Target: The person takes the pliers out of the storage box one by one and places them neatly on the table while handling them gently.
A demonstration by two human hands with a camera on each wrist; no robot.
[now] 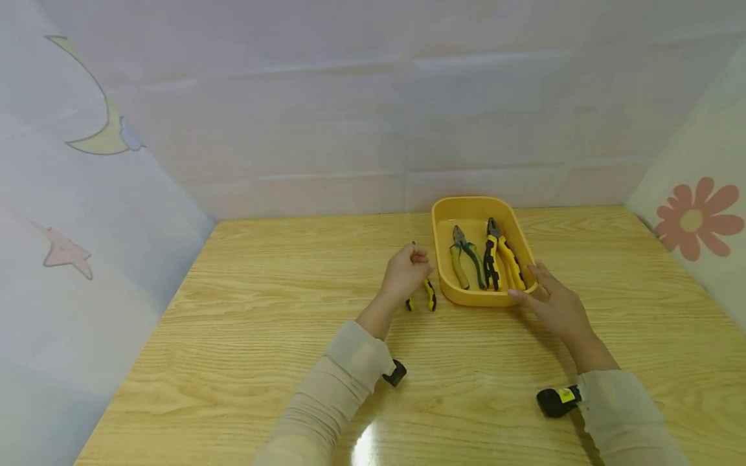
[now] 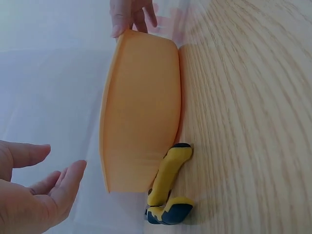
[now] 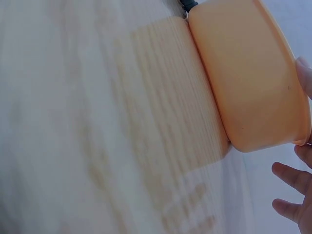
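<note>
A yellow plastic box point(image 1: 473, 299) stands on the table, with pliers with dark green and yellowish handles point(image 1: 457, 262) and larger yellow-and-black pliers point(image 1: 508, 259) lying inside. My right hand point(image 1: 559, 310) holds the box's near right corner, its thumb on the front rim and fingers at the right side. Left of the box, another pair of yellow-and-black pliers point(image 1: 430, 296) rests on the table. My left hand point(image 1: 405, 275) is over these pliers and hides most of them in the head view. In the left wrist view nothing lies between its thumb and loosely bent fingers point(image 2: 68, 190).
The wooden table point(image 1: 262, 323) reaches back to a pale cloth backdrop point(image 1: 326, 129). More printed cloth stands at the left and right sides. Each wrist wears a black camera, one point(image 1: 395, 373) on the left and one point(image 1: 557, 401) on the right.
</note>
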